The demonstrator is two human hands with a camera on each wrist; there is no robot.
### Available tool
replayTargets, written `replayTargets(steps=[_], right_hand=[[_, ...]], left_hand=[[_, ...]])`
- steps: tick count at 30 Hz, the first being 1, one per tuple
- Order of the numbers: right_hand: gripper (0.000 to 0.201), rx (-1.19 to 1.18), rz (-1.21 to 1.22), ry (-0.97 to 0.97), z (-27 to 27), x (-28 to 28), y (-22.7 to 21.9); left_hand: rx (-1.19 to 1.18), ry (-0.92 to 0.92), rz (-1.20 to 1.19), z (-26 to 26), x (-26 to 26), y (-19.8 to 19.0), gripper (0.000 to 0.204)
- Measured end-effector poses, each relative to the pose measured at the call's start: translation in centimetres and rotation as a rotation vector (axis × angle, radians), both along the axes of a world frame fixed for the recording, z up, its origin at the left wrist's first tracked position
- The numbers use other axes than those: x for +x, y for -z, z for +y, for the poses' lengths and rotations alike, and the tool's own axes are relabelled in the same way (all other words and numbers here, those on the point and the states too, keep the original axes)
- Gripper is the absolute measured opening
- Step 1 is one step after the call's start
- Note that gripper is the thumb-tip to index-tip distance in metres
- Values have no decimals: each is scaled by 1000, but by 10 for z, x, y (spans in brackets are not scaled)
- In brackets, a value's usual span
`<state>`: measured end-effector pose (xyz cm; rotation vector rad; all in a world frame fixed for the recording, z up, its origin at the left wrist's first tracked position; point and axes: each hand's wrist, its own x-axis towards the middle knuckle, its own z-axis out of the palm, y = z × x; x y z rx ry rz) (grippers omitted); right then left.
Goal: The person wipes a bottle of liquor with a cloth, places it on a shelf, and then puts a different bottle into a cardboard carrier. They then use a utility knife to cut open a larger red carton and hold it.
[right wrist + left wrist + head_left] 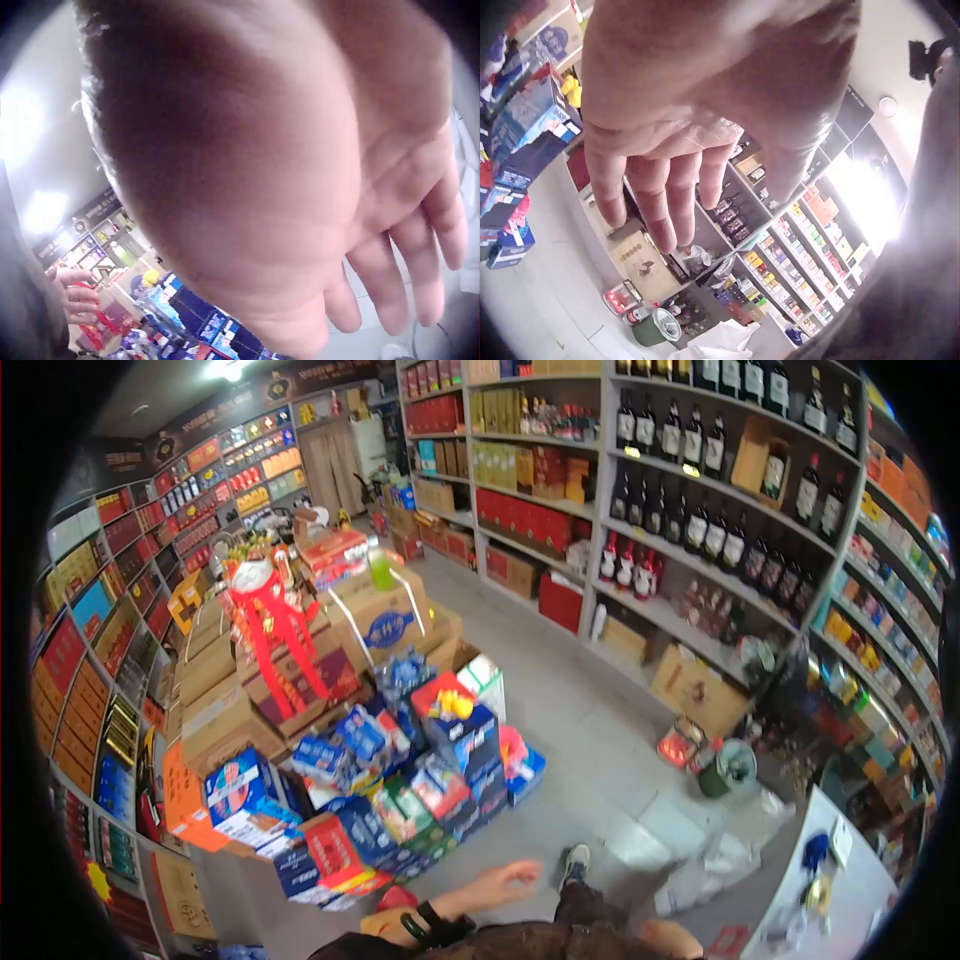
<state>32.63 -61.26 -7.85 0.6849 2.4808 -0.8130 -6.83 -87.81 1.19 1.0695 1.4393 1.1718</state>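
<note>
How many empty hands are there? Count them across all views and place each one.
2. The left hand reaches out over the floor beside the stacked blue cartons, fingers straight. The right hand fills the right wrist view, open. Neither holds anything.

**No legible text in the shop**

Print and signs are everywhere, but none of it can be read. The dark sign band (pixel 215 415) above the left-hand shelves carries pale characters too small to make out. The big cardboard carton (pixel 385 622) bears a blue round logo, its lettering blurred. The blue boxes (pixel 455 745) stacked on the floor show white print that stays illegible, and the labels on the wine bottles (pixel 690 445) are only pale patches.
</note>
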Motion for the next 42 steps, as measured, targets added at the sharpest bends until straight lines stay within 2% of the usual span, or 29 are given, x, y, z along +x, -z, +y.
replayTargets(steps=[1,2,3,5,7,8,9,10,11,12,13,16,18,20,22,24,26,27,29,31,33,34,35,36,38,41,42], right_hand=[[38,248,-42,-638,36,19,88],[31,37,131,-235,33,-37,-40],[34,-124,-81,-171,78,-53,-29],[37,-6,-158,186,135,-111,-88],[43,114,7,109,223,-142,-69],[39,6,19,259,263,-171,-72],[42,287,-45,-43,327,-200,-30],[44,317,2,-15,357,-240,-33],[44,337,137,-87,385,-277,-41],[42,321,322,-140,393,-323,-83],[41,304,330,-180,401,-370,-110],[40,185,484,-332,411,-504,-152],[42,50,547,-496,416,-576,-154],[43,-47,434,-617,425,-630,-173],[43,-29,329,-611,464,-666,-152],[45,27,242,-606,505,-701,-120],[48,23,110,-524,572,-704,-100],[50,-27,42,-447,606,-704,-96],[49,113,119,-398,691,-692,-28],[45,52,59,-216,729,-706,-63],[38,112,107,-4,737,-730,-92],[34,352,331,-200,778,-725,-28],[40,269,56,-128,793,-737,-7],[38,213,-68,-108,803,-763,2],[35,169,-123,-153,824,-838,15],[31,153,-85,-292,864,-977,39],[30,158,-46,-351,876,-1031,42]], left_hand=[[-12,20,52,27,-6,4,55],[-2,34,-37,55,-14,17,56],[5,46,-132,82,-19,29,56],[-71,95,-148,146,-34,65,57],[-89,100,-113,203,-67,60,57],[-65,79,-68,227,-83,44,58],[-42,62,-25,248,-101,33,58],[62,48,-4,267,-122,45,59],[22,2,14,282,-139,24,59],[-14,-46,27,297,-160,-17,59],[-46,-95,37,310,-176,-38,59],[-77,-175,-30,346,-230,5,56],[-112,-191,-114,378,-266,39,53],[-92,-170,-119,414,-301,59,52],[-30,-160,-111,456,-340,68,50],[51,-192,-66,497,-413,64,50],[117,-226,-64,536,-457,60,50],[74,-248,-23,555,-481,45,51],[-46,-305,48,584,-541,-8,52],[57,-309,-10,608,-590,-31,51],[92,-319,22,627,-629,-55,50],[120,-318,58,636,-655,-62,50],[112,-332,33,643,-678,-56,50],[106,-339,9,651,-697,-44,50],[38,-372,-90,667,-739,-34,49],[7,-480,-145,681,-799,-17,49],[-27,-491,-61,684,-819,-15,50]])
